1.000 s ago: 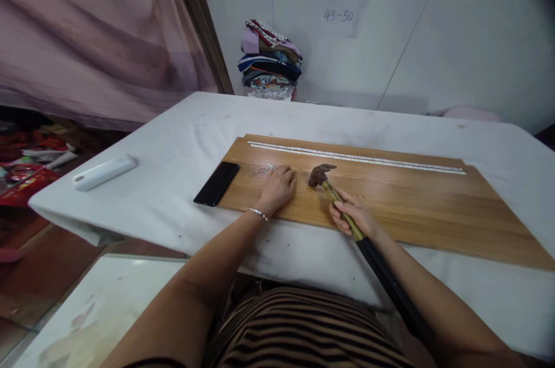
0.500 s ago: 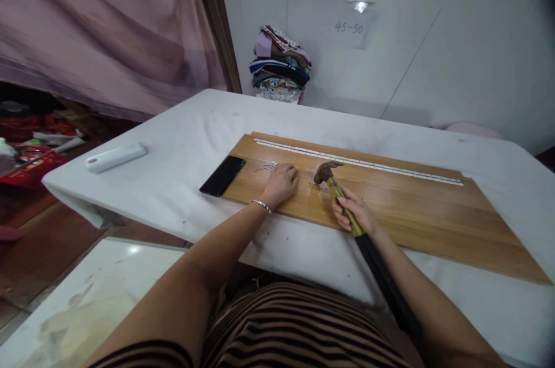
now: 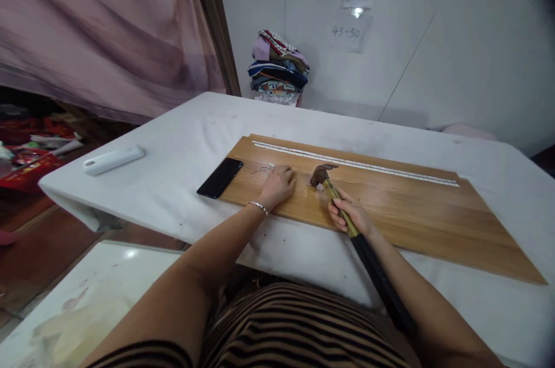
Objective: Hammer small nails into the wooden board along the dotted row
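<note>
While the hammer (image 3: pixel 368 258) lies low across the near edge of the board (image 3: pixel 411 206), its head (image 3: pixel 321 174) sits on or just above the wood, claw pointing right; can't tell if it touches. Yellow shaft runs near-right from the head into the right hand (image 3: pixel 350 216). The black grip goes on past the hand along the forearm, over the table edge.

Right hand: fist wrapped firmly round the shaft just where yellow meets black, knuckles up, thumb side toward the head. Wrist low, just over the board's near edge. Forearm comes in from near right, roughly in line with the handle.

Left hand (image 3: pixel 280 183): palm down on the board, just left of the hammer head, not touching it. Fingers curled under; can't tell whether they pinch anything. Bracelet (image 3: pixel 258 205) on the wrist, forearm angled in from near left.

A few loose nails (image 3: pixel 263 169) lie on the board just far-left of the left hand. A long pale strip (image 3: pixel 355 163) runs along the board's far edge.

Black phone (image 3: pixel 219 177) butts the board's left end. White bar-shaped object (image 3: pixel 113 159) sits well left on the white table (image 3: pixel 182 142). Stack of folded cloth (image 3: pixel 278 67) stands beyond the table's far edge, against the wall.
</note>
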Demonstrator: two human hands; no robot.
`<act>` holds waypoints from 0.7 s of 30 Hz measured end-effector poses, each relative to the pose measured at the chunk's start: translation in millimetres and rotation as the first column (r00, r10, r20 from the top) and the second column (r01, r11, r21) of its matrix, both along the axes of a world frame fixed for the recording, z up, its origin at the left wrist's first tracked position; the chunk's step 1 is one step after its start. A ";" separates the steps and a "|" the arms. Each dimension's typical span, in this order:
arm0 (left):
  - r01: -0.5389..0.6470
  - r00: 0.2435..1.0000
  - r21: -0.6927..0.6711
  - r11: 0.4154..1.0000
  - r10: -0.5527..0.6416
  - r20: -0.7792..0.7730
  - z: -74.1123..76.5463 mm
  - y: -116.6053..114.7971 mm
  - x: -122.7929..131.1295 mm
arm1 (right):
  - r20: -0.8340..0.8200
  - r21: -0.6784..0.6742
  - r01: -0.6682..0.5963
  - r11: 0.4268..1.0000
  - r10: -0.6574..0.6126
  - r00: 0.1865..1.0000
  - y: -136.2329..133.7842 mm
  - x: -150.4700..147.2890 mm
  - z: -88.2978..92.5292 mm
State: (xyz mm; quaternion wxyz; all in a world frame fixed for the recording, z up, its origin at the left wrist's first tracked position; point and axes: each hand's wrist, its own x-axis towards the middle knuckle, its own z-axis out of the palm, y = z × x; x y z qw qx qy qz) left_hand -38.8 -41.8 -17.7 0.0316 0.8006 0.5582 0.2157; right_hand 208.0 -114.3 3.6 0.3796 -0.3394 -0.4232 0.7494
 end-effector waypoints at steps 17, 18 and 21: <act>0.003 1.000 0.001 1.000 -0.003 -0.025 -0.1 1.1 -0.3 | -0.002 0.002 0.002 1.000 -0.002 1.000 -0.6 -2.1 -1.8; 0.003 1.000 0.005 1.000 -0.003 -0.023 -0.3 1.0 -0.2 | 0.002 0.006 0.004 1.000 -0.004 1.000 -0.4 -2.3 -2.2; 0.002 1.000 0.010 1.000 -0.002 -0.006 -0.6 0.8 -0.2 | 0.007 0.008 -0.001 1.000 0.001 1.000 0.0 -2.1 -3.2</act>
